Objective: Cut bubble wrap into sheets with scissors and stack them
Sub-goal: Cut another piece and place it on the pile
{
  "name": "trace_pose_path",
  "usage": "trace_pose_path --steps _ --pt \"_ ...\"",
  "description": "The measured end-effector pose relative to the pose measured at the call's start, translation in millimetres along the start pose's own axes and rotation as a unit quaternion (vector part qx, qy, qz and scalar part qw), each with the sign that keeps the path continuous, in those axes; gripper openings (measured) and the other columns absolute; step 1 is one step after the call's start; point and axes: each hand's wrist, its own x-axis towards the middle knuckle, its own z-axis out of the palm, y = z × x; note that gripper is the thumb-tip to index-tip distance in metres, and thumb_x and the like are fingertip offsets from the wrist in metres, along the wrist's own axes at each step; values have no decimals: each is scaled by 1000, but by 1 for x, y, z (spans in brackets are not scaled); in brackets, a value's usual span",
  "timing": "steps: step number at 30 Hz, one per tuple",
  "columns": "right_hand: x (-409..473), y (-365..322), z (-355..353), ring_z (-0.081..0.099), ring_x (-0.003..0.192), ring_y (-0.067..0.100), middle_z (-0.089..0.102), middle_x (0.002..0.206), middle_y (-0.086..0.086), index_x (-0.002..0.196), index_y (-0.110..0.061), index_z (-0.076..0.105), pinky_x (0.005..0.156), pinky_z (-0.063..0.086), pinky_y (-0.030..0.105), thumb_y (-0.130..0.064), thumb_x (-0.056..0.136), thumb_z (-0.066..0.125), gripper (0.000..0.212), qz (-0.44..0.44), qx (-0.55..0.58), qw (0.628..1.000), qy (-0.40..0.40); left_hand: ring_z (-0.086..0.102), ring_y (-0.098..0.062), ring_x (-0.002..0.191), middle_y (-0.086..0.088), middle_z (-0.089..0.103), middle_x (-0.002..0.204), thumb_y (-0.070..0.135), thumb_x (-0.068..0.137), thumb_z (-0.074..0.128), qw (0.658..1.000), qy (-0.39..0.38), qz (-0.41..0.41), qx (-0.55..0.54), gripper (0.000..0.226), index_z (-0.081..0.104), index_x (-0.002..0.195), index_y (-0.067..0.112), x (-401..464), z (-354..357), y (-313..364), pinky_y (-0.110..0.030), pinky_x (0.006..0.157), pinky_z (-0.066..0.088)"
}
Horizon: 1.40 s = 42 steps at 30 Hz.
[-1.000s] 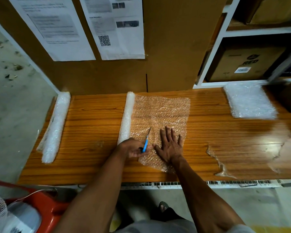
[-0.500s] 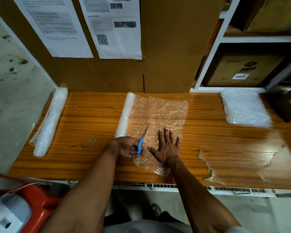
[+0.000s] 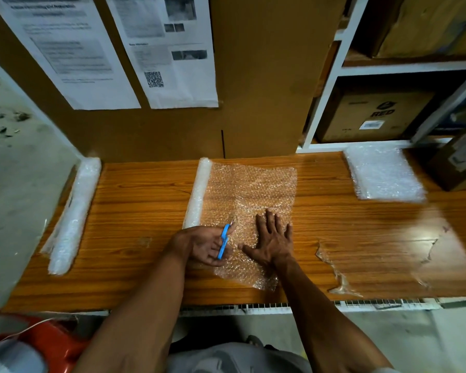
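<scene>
Bubble wrap [image 3: 249, 192] — partly unrolled at mid-table, its roll [image 3: 198, 192] along the left edge. Probably light, limp and slippery, so it is best pinned flat beside the cut line. Right hand [image 3: 273, 239] presses it with fingers spread wide. Left hand [image 3: 203, 244] holds blue scissors [image 3: 223, 241] at the near edge. Stack of sheets [image 3: 382, 172] — far right.
</scene>
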Motion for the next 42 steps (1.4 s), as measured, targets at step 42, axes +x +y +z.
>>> trace_pose_path --steps 42 --pt "18 -8 -15 -26 157 29 -30 170 2 166 -34 -14 125 -11 61 -95 78 45 122 16 16 999 -40 70 -12 69 -10 72 92 34 92 77 992 43 98 61 29 69 104 9 19 -5 45 -15 49 50"
